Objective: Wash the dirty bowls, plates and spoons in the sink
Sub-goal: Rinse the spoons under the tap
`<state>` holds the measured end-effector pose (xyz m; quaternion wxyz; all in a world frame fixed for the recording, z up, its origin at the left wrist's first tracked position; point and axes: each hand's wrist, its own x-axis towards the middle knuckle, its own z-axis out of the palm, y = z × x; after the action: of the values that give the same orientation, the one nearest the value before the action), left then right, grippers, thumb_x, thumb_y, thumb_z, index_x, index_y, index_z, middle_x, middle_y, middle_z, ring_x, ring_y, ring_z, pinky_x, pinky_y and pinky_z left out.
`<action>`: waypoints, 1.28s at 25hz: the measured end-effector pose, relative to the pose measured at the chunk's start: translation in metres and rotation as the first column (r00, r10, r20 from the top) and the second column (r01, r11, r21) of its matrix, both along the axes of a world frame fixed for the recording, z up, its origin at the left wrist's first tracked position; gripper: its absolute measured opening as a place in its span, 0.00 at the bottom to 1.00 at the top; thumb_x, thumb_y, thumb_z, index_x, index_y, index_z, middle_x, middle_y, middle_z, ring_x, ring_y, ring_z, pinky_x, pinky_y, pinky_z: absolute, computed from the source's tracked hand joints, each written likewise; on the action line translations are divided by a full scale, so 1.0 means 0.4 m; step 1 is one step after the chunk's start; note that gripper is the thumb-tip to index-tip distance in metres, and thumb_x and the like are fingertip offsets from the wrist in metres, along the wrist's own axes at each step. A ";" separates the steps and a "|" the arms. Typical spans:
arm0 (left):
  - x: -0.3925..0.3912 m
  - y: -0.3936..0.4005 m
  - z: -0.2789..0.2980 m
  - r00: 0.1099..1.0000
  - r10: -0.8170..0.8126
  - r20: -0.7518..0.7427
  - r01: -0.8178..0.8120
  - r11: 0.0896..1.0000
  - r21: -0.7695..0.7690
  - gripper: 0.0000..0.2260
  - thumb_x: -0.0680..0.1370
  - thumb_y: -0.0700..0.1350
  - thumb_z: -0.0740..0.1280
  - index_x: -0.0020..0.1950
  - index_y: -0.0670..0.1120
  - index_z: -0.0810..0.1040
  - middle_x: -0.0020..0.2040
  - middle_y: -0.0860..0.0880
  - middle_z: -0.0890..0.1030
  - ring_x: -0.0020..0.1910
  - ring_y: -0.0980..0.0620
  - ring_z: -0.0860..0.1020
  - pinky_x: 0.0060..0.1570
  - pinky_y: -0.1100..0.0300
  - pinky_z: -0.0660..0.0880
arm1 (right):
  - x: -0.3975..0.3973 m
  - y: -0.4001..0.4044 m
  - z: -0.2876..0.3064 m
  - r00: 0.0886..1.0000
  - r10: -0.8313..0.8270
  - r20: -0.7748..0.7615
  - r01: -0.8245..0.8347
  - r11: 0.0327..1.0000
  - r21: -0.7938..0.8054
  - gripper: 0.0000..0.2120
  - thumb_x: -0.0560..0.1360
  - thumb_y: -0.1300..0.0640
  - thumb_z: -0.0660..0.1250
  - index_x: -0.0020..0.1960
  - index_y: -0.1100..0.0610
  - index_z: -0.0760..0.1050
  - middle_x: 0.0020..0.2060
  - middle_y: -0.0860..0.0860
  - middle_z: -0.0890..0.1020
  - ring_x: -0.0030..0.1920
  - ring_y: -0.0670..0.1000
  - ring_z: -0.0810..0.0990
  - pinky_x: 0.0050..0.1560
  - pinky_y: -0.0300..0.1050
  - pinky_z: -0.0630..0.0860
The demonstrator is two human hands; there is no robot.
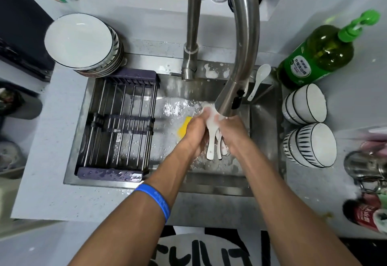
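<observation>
Under the faucet head (228,102), my left hand (193,132) and my right hand (232,132) together hold a bunch of white ceramic spoons (211,146) over the steel sink (266,123). The spoon handles hang down between my palms and their soapy bowls point up at the spout. Another white spoon (258,81) leans on the sink's back right rim. A yellow sponge (183,127) lies in the basin, just left of my left hand. A stack of plates (83,41) stands at the back left.
A dark drying rack (121,125) spans the sink's left half. Two stacks of bowls (305,106) (312,146) lie on their sides on the right counter. A green soap bottle (322,51) stands behind them. Jars line the back wall; metal items sit far right.
</observation>
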<state>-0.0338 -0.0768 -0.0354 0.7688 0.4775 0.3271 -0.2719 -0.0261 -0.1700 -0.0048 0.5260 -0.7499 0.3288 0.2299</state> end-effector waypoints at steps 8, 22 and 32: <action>0.032 -0.099 -0.012 0.989 0.132 0.065 -0.144 0.964 0.224 0.10 0.80 0.31 0.58 0.58 0.40 0.74 0.31 0.45 0.76 0.21 0.56 0.70 0.21 0.65 0.67 | 0.002 -0.049 -0.005 0.963 0.030 0.269 0.104 0.876 -0.470 0.12 0.81 0.57 0.60 0.61 0.58 0.76 0.55 0.55 0.82 0.56 0.57 0.80 0.57 0.49 0.76; -0.002 0.002 0.010 0.970 0.204 -0.136 -0.207 0.978 -0.009 0.12 0.80 0.48 0.66 0.53 0.38 0.79 0.34 0.43 0.76 0.25 0.51 0.70 0.23 0.63 0.69 | -0.022 0.022 -0.025 0.938 -0.335 0.094 0.317 0.934 0.162 0.08 0.72 0.66 0.71 0.39 0.55 0.79 0.35 0.50 0.84 0.32 0.48 0.83 0.31 0.42 0.79; -0.006 0.001 0.062 0.960 0.276 -0.039 -0.274 0.961 0.042 0.03 0.81 0.38 0.67 0.48 0.39 0.77 0.35 0.43 0.82 0.32 0.48 0.82 0.31 0.58 0.81 | -0.018 0.068 -0.021 0.933 -0.333 0.137 0.322 0.942 0.097 0.05 0.73 0.60 0.73 0.44 0.53 0.77 0.40 0.52 0.85 0.41 0.53 0.85 0.44 0.50 0.83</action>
<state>-0.0362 -0.0763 -0.0107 0.7829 0.4349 0.4121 -0.1673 -0.0333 -0.1427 -0.0134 0.6072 -0.6802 0.3999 0.0932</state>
